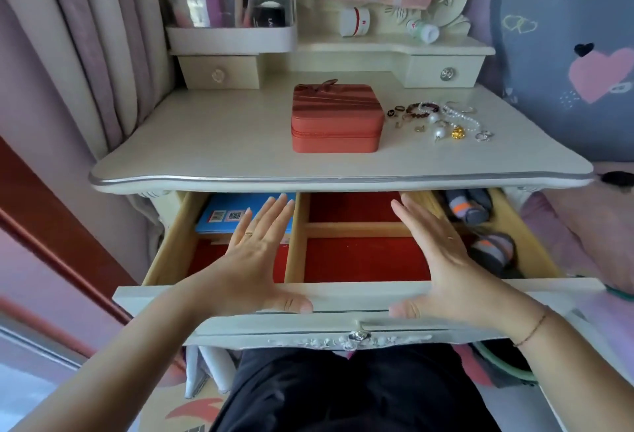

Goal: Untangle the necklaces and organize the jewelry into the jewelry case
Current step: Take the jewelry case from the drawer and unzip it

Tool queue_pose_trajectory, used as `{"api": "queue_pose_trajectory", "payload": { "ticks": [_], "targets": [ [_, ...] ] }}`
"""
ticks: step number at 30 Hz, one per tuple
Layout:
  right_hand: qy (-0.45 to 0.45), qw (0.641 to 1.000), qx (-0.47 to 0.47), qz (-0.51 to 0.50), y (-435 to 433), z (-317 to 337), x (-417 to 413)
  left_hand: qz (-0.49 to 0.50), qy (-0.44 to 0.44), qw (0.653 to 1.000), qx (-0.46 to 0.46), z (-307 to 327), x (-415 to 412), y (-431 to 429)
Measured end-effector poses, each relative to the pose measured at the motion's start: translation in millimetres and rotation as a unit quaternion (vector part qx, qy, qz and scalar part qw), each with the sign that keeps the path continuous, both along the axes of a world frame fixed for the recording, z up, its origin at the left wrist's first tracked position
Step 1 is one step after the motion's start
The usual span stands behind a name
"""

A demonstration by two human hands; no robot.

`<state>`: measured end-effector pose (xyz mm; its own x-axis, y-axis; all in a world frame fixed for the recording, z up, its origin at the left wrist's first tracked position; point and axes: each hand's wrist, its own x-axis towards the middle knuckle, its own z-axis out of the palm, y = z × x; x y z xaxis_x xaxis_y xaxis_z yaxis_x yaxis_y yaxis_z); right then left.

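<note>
A coral-red zipped jewelry case (pixel 337 121) with a bow on its lid sits shut in the middle of the cream dressing table (pixel 206 143). To its right lies a loose pile of jewelry (pixel 442 121): a dark bead bracelet, a pearl strand, rings, pearl earrings and a gold charm. Below the tabletop a drawer (pixel 343 297) stands pulled out. My left hand (pixel 255 256) and my right hand (pixel 442 256) rest flat on the drawer's front edge, thumbs on the front panel, fingers spread over the inside. Neither holds anything.
The drawer has wooden dividers and a red lining; a blue booklet (pixel 236 213) lies at its left, rolled socks (pixel 487 225) at its right. A clear cosmetics organiser (pixel 233 2) and small jars stand on the back shelf. Curtains hang left, a cushion lies right.
</note>
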<state>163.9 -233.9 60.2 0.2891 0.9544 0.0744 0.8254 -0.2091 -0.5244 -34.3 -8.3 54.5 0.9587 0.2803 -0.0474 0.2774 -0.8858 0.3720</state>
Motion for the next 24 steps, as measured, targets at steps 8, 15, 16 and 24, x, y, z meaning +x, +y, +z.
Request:
{"api": "queue_pose_trajectory", "payload": {
  "ticks": [8,15,16,24],
  "targets": [
    [-0.105,0.992,0.012,-0.072,18,-2,11,0.044,-0.029,0.994,0.098,-2,14,9],
    [-0.200,0.961,0.074,-0.175,57,-20,37,0.088,-0.142,0.964,0.207,-12,43,34],
    [-0.218,0.952,0.092,-0.194,63,-23,40,0.091,-0.162,0.957,0.220,-15,46,36],
    [-0.325,0.888,0.190,-0.265,90,-46,52,0.112,-0.311,0.886,0.325,-41,64,47]
  ]
}}
